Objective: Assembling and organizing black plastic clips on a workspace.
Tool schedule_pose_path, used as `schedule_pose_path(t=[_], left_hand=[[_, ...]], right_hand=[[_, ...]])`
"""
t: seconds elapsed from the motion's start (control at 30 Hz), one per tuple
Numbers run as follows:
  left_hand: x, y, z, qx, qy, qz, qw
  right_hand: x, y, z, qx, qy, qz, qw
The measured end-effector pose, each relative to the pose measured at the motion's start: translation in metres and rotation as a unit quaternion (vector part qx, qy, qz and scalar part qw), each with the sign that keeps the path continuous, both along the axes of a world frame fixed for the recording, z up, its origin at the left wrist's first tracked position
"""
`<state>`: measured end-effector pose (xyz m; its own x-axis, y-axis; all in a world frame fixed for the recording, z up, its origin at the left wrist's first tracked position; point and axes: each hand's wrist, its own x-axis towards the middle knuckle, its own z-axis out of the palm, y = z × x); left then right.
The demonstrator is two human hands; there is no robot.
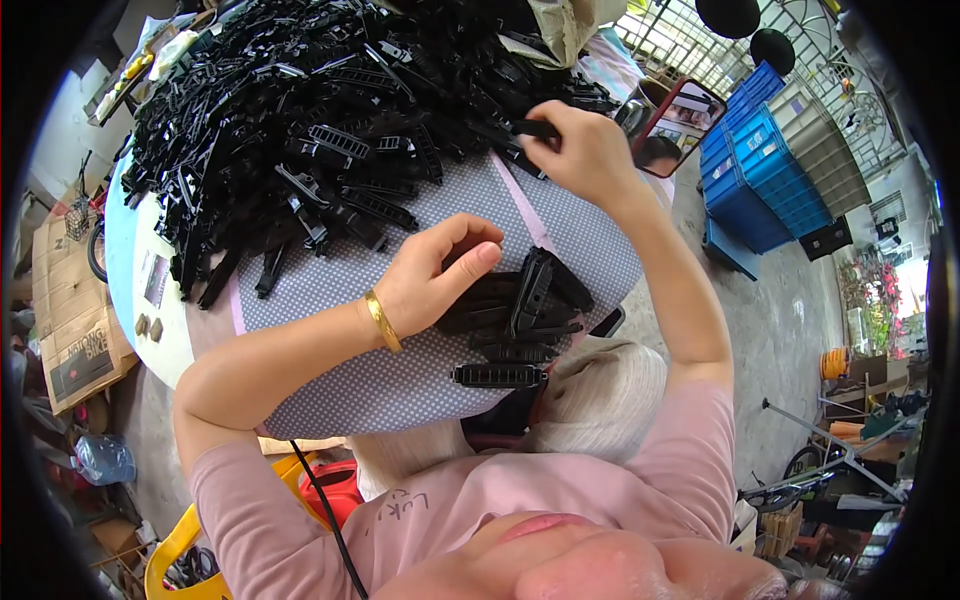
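Observation:
A large heap of long, narrow black plastic parts, many of them ribbed or slotted, covers the far side of a round table. At the heap's right edge, my right hand pinches one dark plastic part between thumb and fingers. My left hand hovers over the dotted grey cloth, its fingers curled in and the thumb close to them. Whatever those fingers hold, if anything, is hidden. Just right of it and nearer to me lies a smaller pile of black plastic parts, one ribbed piece lying in front.
Beyond my right hand, a phone leans upright by a metal container. Blue and grey crates stand on the floor to the right. A flattened cardboard box is at the left, and a dark cord hangs beside my left arm.

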<state>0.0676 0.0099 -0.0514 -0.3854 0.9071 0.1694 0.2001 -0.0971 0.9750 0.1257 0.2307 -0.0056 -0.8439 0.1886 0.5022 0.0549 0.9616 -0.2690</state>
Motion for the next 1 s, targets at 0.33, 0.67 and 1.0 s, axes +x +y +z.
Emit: schedule_pose_path(t=[0.33,0.67,1.0], left_hand=[[-0.032,0.009,0.021,0.021,-0.172,0.128,0.977],[-0.054,0.007,0.037,0.047,-0.218,0.189,0.956],[-0.063,0.012,0.033,0.031,-0.161,0.186,0.969]], right_hand=[[-0.052,-0.01,0.018,0.025,-0.017,0.051,0.998],[-0.043,-0.048,0.005,-0.216,-0.03,0.214,0.952],[-0.044,-0.04,-0.008,-0.262,0.055,0.243,0.932]])
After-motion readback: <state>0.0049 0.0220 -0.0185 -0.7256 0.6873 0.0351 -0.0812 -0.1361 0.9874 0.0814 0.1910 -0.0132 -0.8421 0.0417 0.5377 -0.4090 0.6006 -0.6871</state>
